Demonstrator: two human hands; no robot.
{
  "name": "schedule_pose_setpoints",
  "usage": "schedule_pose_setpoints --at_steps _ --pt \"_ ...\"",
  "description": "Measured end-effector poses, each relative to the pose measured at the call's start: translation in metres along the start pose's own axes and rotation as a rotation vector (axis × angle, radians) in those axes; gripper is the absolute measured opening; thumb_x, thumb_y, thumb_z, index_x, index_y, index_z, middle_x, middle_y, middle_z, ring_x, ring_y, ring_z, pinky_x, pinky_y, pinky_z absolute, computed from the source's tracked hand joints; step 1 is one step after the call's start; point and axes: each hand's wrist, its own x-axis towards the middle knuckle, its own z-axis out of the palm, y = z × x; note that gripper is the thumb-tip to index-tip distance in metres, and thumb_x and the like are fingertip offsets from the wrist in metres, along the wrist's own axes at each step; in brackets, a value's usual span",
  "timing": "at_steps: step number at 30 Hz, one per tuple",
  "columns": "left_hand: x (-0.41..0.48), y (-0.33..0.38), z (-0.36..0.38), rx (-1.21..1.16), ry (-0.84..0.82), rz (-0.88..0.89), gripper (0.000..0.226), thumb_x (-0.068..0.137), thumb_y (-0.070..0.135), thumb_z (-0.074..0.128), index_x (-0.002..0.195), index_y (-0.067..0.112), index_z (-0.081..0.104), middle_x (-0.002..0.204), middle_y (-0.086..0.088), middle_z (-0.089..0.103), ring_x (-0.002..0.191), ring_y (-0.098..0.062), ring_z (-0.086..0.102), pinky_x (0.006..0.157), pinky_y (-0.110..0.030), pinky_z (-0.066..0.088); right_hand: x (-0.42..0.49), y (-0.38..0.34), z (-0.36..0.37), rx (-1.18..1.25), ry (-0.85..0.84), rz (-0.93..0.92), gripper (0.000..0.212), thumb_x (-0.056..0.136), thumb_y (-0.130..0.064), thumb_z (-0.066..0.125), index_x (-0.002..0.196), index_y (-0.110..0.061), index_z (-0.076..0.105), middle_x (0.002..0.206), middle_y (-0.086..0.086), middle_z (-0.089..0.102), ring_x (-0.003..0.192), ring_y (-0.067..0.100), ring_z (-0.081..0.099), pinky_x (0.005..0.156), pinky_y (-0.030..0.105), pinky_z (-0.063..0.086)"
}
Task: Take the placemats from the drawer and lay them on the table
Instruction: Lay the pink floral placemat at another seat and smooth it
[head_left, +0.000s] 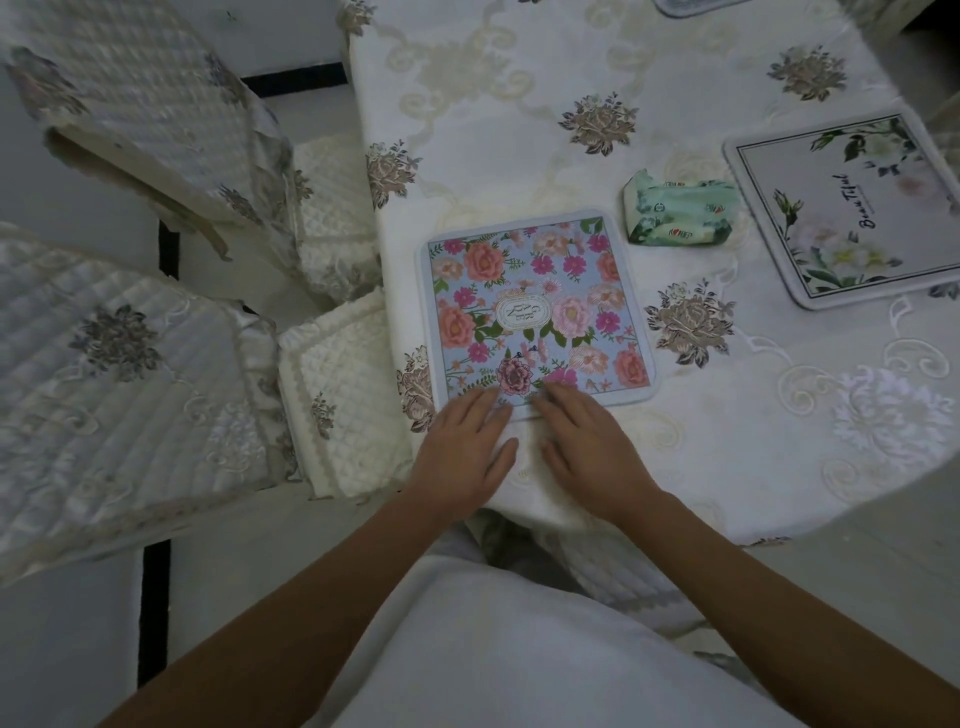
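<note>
At the bottom of the frame a white garment (493, 649) fills the foreground, and two bare forearms reach up from it toward the middle of the frame. The left grip (462, 447) lies flat with its fingers straight and slightly spread, palm down on the near edge of the desk (727, 441). Its fingertips touch the near border of the floral placemat (540, 306). The right grip (587, 447) lies just beside it, also flat and spread, with its fingertips on the same border. Neither grip is curled around anything.

The floral placemat lies flat on the embroidered cream tablecloth (519, 104), a little left of centre frame. It is pale blue with pink, orange and magenta flowers and an oval label in the middle.

Above and to the right of it, and apart from it, sits a crumpled green tissue pack (680, 210). Just right of the pack, at the right edge of the frame, the white placemat (852, 208) lies flat, printed with green leaves, pale blossoms and script lettering. A rounded corner of a third mat (696, 6) shows at the top edge, mostly cut off.

Along the left side stand two chairs in quilted covers, the nearer chair (119, 389) at middle left and the farther chair (140, 93) at upper left.
</note>
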Motion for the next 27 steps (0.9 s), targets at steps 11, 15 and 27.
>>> schedule_pose_setpoints --at_steps 11,15,27 --pt "-0.026 -0.025 -0.001 0.056 -0.003 -0.006 0.051 0.101 0.039 0.038 0.136 0.007 0.057 0.148 -0.010 0.049 0.139 -0.027 0.043 0.112 -0.047 0.038 -0.030 0.034 -0.016 -0.085 -0.045 0.145 0.058 0.099 -0.041 0.034 0.148 -0.012 0.042 0.156 0.008 0.038 0.145 0.026 0.031 0.119 0.046 0.026" --pt "-0.027 -0.029 -0.005 0.065 0.021 -0.049 0.053 0.100 0.041 0.038 0.134 0.007 0.059 0.144 -0.014 0.054 0.134 -0.030 0.047 0.110 -0.049 0.040 -0.027 0.030 -0.016 -0.082 -0.039 0.161 0.058 0.098 -0.041 0.035 0.146 -0.010 0.044 0.154 0.010 0.041 0.144 0.028 0.033 0.118 0.046 0.027" --pt "-0.002 0.002 0.006 0.036 -0.021 0.048 0.051 0.102 0.040 0.038 0.137 0.008 0.056 0.148 -0.013 0.049 0.137 -0.029 0.044 0.111 -0.049 0.038 -0.015 0.007 -0.001 -0.088 -0.071 0.109 0.055 0.099 -0.038 0.043 0.148 -0.015 0.043 0.155 0.007 0.040 0.144 0.025 0.032 0.118 0.046 0.027"
